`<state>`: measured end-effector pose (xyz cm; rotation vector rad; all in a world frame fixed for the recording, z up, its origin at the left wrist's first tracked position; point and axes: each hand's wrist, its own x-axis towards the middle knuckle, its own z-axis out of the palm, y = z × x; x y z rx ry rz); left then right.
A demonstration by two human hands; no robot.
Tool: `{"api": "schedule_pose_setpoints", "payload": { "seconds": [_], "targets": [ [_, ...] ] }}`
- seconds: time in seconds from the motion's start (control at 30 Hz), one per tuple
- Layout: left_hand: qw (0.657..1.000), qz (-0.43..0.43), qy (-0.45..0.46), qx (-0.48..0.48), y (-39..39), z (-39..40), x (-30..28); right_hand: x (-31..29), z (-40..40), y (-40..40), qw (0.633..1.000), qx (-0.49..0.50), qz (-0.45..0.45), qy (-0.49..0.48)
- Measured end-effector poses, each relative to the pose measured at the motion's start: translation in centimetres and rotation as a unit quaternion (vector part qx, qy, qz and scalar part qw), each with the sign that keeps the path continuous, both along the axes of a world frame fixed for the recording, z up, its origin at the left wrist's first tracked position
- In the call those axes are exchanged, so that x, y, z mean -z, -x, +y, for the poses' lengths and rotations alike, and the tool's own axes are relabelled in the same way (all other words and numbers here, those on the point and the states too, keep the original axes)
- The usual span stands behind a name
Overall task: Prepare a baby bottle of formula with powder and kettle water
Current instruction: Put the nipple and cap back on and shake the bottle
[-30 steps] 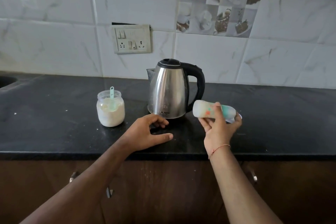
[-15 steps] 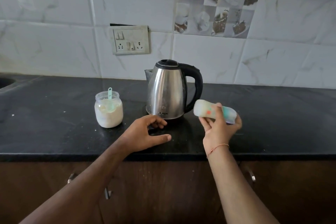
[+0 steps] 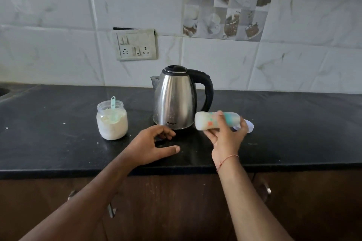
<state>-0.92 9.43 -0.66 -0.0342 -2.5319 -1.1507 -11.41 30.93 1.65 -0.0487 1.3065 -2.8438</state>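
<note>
One view: head camera, looking down at a black counter [image 3: 49, 143] below a tiled wall.
Right hand [image 3: 228, 139]: fingers wrapped around the baby bottle [image 3: 216, 120], held sideways in the air just right of the kettle [image 3: 177, 100].
Bottle contents: body looks milky; motion blur hides whether the cap end is sealed.
Left hand [image 3: 154, 146]: loosely open, holding nothing, resting on the counter in front of the kettle.
Powder jar [image 3: 112, 121]: lid off, green scoop [image 3: 113, 103] standing in the powder, left of the kettle.
Risk, spill: a loose cap on a sideways bottle would leak onto the counter.
Risk, knock: a swing of the bottle could strike the kettle.
Risk, burn: the steel body may be hot near the left hand.
</note>
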Motion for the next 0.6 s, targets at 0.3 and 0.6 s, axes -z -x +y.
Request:
{"api": "schedule_pose_setpoints", "payload": {
  "seconds": [0.3,0.6],
  "targets": [
    [1.000,-0.009,0.016,0.006,0.1,-0.1,0.2,0.0,-0.4,-0.4,0.999,-0.011,0.032,-0.031],
    [0.999,-0.018,0.039,0.007,0.1,0.0,0.0,0.9,-1.5,-1.8,0.959,-0.092,0.161,-0.215]
  ]
}}
